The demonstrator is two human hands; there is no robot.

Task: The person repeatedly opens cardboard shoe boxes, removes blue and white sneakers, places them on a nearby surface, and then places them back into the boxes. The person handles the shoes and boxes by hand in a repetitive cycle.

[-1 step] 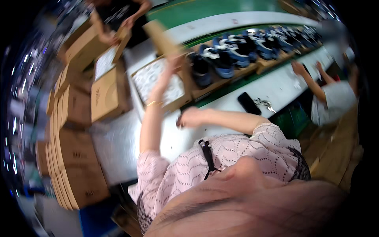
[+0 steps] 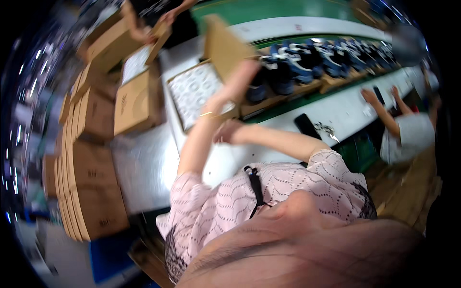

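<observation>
An opened cardboard shoebox [image 2: 181,126] lies on the white table in front of me, with patterned white paper [image 2: 194,93] inside. Its brown lid [image 2: 225,45] is raised at the far side. My left hand [image 2: 246,72], smeared by motion, reaches across the box to the lid's right edge. Whether its fingers grip the lid I cannot make out. Close to the box's near corner, my right hand [image 2: 228,132] is closed, its fingers curled and partly behind my left forearm. What it holds, if anything, is hidden.
Blue-and-black shoes [image 2: 300,60] stand in a row beyond the box. A phone [image 2: 306,126] and keys [image 2: 325,129] lie to the right. Stacked shoeboxes [image 2: 93,168] and a partly opened box [image 2: 137,105] are at left. Other people's hands [image 2: 165,19] work at far left and right.
My left hand has swung right along the raised lid, which stands farther right in the picture. My right hand stays near the box's corner. The whole view has shifted slightly.
</observation>
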